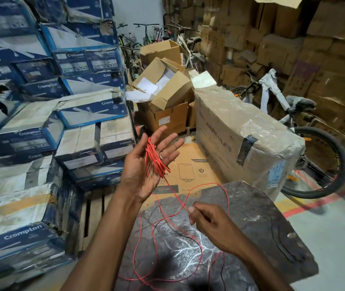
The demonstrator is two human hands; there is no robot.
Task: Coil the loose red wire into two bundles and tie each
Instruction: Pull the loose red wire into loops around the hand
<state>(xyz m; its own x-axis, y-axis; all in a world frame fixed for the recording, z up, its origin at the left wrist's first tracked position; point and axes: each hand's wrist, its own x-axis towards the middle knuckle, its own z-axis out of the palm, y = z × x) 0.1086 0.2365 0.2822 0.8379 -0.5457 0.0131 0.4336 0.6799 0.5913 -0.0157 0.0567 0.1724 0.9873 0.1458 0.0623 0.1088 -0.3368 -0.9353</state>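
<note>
Red wire (155,158) lies in a small bunch of loops across the palm of the left hand (144,164). That hand is raised palm up with its fingers straight and spread, clasping nothing. A silver ring (161,156) shows on one finger, just beside the loops.

From the bunch a single strand drops to the right hand (211,225), which is lower and nearer the body. Its fingers are curled, and thumb and forefinger appear to pinch the strand, though the fingertips are blurred. The rest of the wire trails off in wide, slack loops over a dark marbled table top (261,227) and past its near edge. A thin black wire (280,244) lies on the right side of the same surface, apart from the red one.

Beyond the table a flattened cardboard sheet (190,164) lies on the floor. To the left stand stacks of worn blue and white Crompton boxes (28,135). To the right sits a large plastic-wrapped Hercules carton (240,127), with a partly wrapped bicycle (306,131) behind it. Open brown cartons (167,89) with papers in them are heaped further back.
</note>
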